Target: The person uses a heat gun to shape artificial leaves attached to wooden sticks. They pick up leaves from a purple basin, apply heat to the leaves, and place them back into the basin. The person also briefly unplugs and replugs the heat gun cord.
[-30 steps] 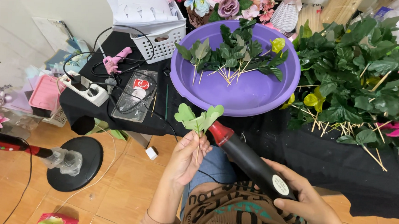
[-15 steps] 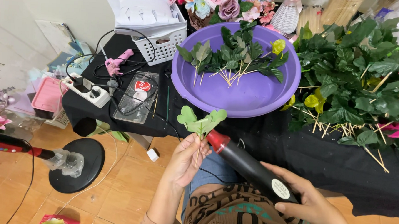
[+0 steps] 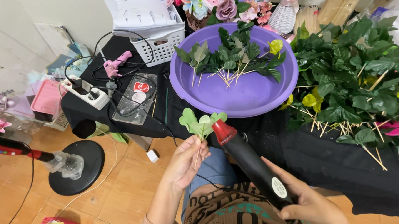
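Left hand (image 3: 187, 163) pinched shut on the thin stick of a leaf sprig (image 3: 201, 122), held in the air just in front of the near rim of the purple basin (image 3: 236, 110); right hand (image 3: 310, 206) wrapped closed around the black heat gun (image 3: 251, 164), its red nozzle touching or nearly touching the leaves. Judgement: keep the fingers low on the stick, away from the nozzle, and aim at the leaf base in short passes so the plastic softens without scorching.
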